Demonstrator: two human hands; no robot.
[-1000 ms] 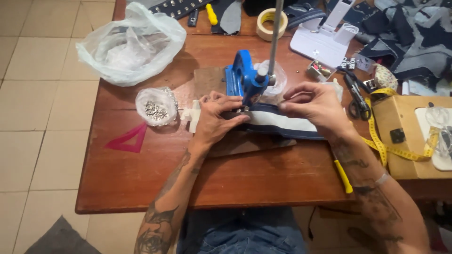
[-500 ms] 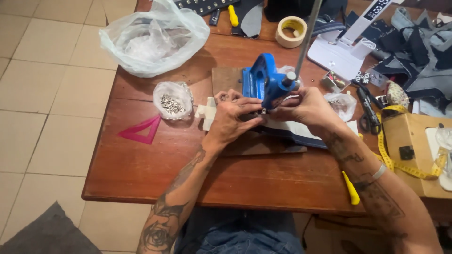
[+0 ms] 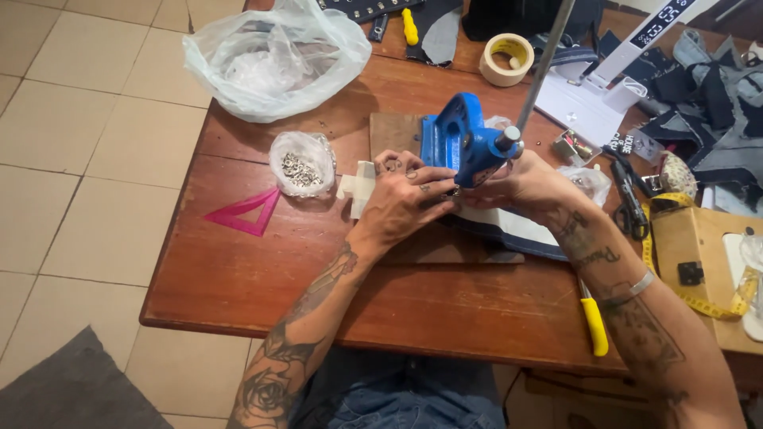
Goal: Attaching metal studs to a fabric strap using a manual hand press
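Both hands meet under the head of the blue metal hand press (image 3: 461,143) on the wooden worktop (image 3: 238,278). The left hand (image 3: 405,199), fingers curled, and the right hand (image 3: 524,187) pinch the dark-edged white fabric strip (image 3: 509,226) beneath the press; half a second ago they sat slightly further apart.

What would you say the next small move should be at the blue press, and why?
Probably one hand should go up to the metal lever and pull it down. Both the left hand and the right hand rest on the dark fabric piece right under the head of the blue hand press, as if it is lined up. The lever stands raised and untouched.
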